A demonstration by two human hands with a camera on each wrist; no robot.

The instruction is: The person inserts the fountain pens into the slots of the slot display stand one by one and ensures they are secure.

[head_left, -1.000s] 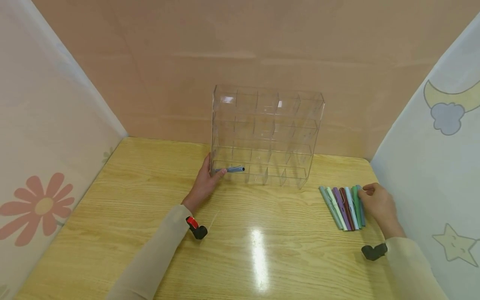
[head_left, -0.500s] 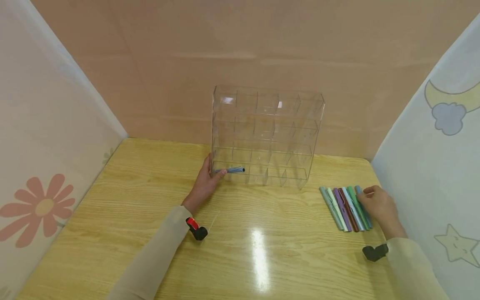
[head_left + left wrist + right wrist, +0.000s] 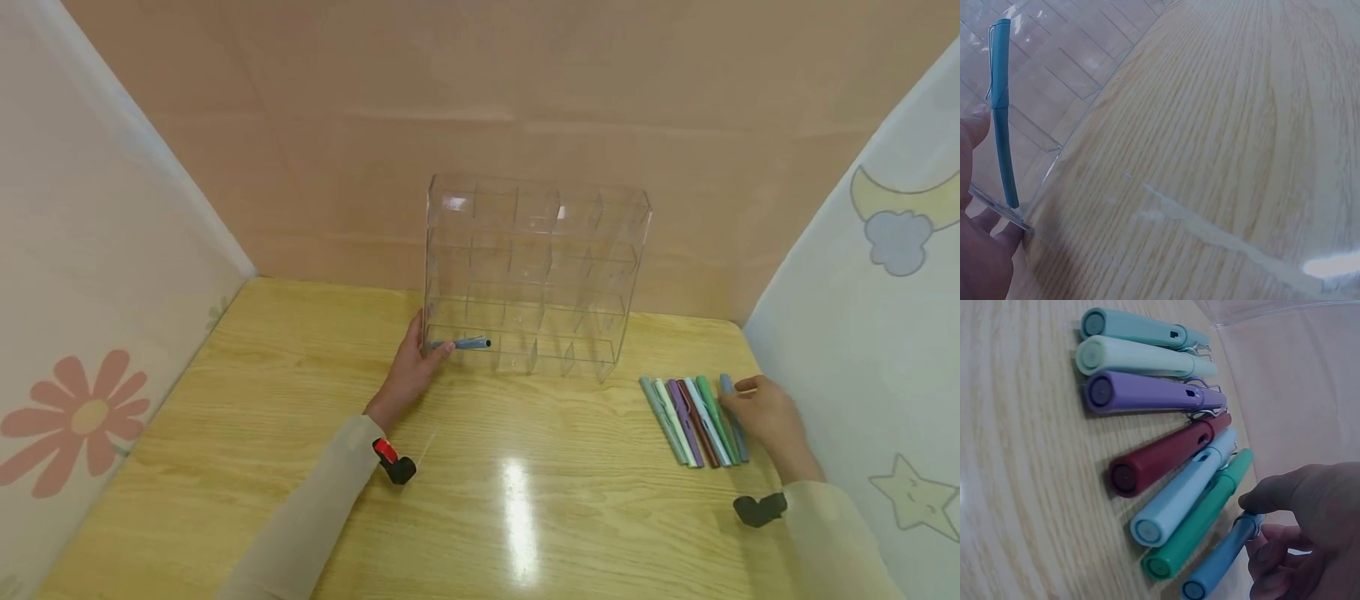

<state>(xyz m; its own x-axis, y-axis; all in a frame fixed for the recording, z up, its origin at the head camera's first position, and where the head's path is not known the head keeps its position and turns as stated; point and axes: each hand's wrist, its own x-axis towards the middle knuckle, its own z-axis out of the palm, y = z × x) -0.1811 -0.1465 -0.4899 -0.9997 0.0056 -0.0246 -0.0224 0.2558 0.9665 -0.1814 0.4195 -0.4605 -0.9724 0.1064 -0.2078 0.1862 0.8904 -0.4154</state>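
Observation:
A clear acrylic rack point(image 3: 529, 275) with rows of small compartments stands upright at the back of the table. My left hand point(image 3: 403, 375) grips its lower left side, fingers outside and thumb in front. A blue pen point(image 3: 1000, 112) lies in the bottom row, beside the thumb. On the right, my right hand point(image 3: 768, 419) pinches another blue pen point(image 3: 1219, 559) by its clip end, between thumb and fingers. That pen sits at the right end of a row, beside a green pen point(image 3: 1200, 519), with a small gap between them.
Left of the green pen lie a light blue pen point(image 3: 1182, 497), a maroon pen point(image 3: 1166, 456), a purple pen point(image 3: 1144, 392), a pale green pen point(image 3: 1138, 357) and a grey-green pen point(image 3: 1138, 328). Printed cloth walls point(image 3: 847, 350) flank the wooden table point(image 3: 585, 500).
My right hand has shifted slightly right with the blue pen, widening its gap from the green one. The left hand and rack stay put.

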